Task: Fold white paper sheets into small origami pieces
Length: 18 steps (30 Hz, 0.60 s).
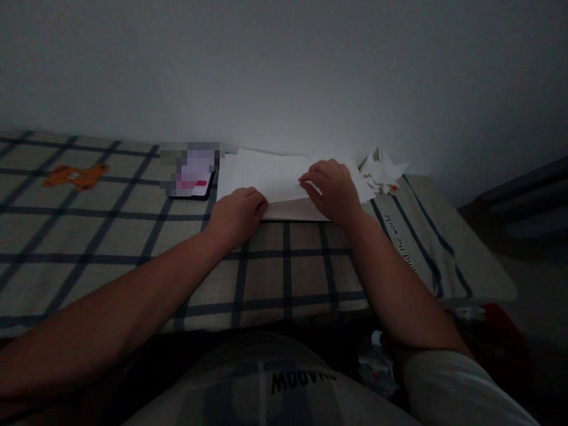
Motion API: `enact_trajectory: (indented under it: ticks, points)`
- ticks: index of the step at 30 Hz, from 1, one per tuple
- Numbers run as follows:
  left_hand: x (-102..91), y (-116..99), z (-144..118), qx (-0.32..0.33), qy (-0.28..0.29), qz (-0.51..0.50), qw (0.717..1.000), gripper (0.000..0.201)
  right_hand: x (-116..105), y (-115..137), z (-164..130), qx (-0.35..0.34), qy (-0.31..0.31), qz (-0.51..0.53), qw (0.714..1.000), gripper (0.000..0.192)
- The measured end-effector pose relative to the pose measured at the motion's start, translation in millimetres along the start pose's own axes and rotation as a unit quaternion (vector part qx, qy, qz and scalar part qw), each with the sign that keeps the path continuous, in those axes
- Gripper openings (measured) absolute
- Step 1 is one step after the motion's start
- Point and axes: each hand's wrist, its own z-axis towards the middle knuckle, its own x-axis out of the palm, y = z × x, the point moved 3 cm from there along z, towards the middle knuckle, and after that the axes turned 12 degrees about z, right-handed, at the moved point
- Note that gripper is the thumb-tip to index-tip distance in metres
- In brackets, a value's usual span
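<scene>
- Pressing with your left hand (237, 214) curled knuckles-down on the near edge of the white paper (270, 177), you leave the sheet pinned only at that corner; the checked bedspread (110, 236) beneath is soft, so a hard push could crease it crookedly.
- Your right hand (332, 188) lies with fingers bent over the paper's right part, seemingly lifting a fold; I cannot tell whether it pinches; a slip there may skew the crease or tear the sheet.
- Just beyond your right hand sits a heap of paper scraps (381, 170); a wide sweep could scatter them.
- Left of your left hand lies a phone (195, 177), near enough to nudge.
- Dim light hides edges; misalignment is likely.
</scene>
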Motion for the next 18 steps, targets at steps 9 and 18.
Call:
enact_trajectory:
  ticks: [9,18]
  points:
    - [-1.4,-8,-1,0.037,-0.065,0.000,0.997,0.031,36,28,2,-0.079,0.068,0.043,0.994,0.024]
    - [-6.8,8,2,0.023,-0.084,-0.020,0.996,0.028,30,13,2,-0.043,0.045,0.083,0.995,0.028]
